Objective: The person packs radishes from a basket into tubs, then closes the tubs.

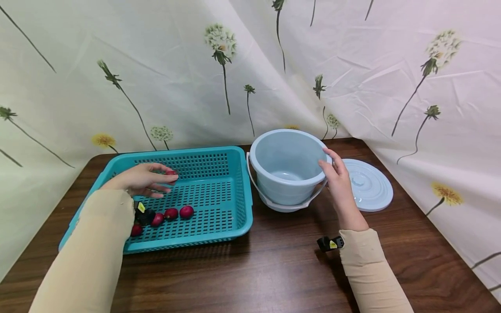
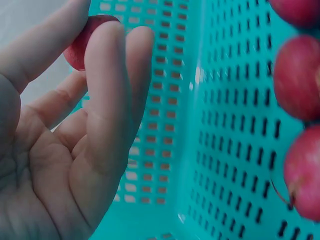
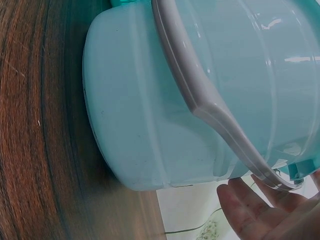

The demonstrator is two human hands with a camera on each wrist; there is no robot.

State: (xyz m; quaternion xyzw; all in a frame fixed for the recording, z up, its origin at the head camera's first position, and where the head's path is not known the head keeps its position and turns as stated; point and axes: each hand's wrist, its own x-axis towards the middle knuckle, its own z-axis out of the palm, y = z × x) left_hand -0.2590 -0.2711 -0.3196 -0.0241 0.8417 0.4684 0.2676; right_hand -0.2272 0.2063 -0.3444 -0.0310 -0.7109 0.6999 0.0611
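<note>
Above the teal basket (image 1: 242, 195), my left hand (image 1: 146, 179) pinches a radish (image 1: 171, 175) between thumb and fingertips. The left wrist view shows the same red radish (image 2: 80, 47) partly behind the fingers. Several more radishes (image 1: 186, 212) lie in a row on the basket floor, some partly hidden by the wrist strap. My right hand (image 1: 339, 182) holds the right side of the rim of a light blue bucket (image 1: 287, 189), thumb and fingers at its edge. From the right wrist, the bucket's wall and its grey-white handle (image 3: 200, 102) fill the view.
A round light blue lid (image 1: 369, 187) lies on the wooden table (image 1: 274, 269) to the right of the bucket. The basket stands close to the bucket's left side. Behind the table hangs a white cloth (image 1: 176, 65) with a dandelion print.
</note>
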